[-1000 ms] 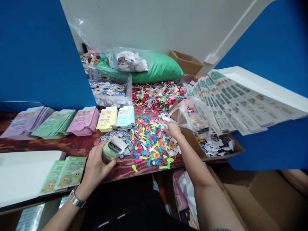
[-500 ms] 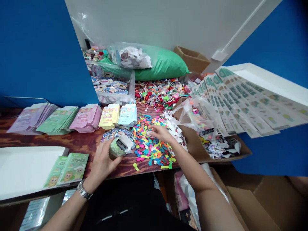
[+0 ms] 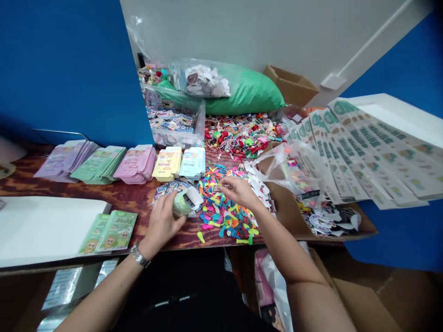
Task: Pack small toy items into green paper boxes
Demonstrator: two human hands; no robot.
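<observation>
Blue partition walls flank a dark wooden worktop (image 3: 121, 200) crowded with craft stock, a pale wall behind it. Near the front edge, the left hand (image 3: 162, 221), a watch on its wrist, is curled around a small green box (image 3: 182, 205), holding it tilted with its open white flap toward the right. The right hand (image 3: 240, 193) reaches in palm down over a pile of colourful balloons (image 3: 224, 212), its fingertips pinched on a small flat item (image 3: 218, 188) just right of the box; what that item is I cannot tell.

Compared with a second ago, the right hand has drawn back from the clear plastic bag (image 3: 290, 168) in the cardboard tray (image 3: 349, 228) and come leftward toward the box, while the left hand has kept its grip and lifted the box slightly.

Along the back of the worktop lie fanned stacks of flat cartons (image 3: 100, 163) in purple, green, pink, yellow and blue. A white board (image 3: 44, 228) with two green packets (image 3: 110, 230) sits at the left. Farther back are a clear bin of cards (image 3: 173, 124), a green bag (image 3: 249, 92) and a heap of mixed trinkets (image 3: 242, 133). Printed sheets (image 3: 363, 152) fan out at the right
</observation>
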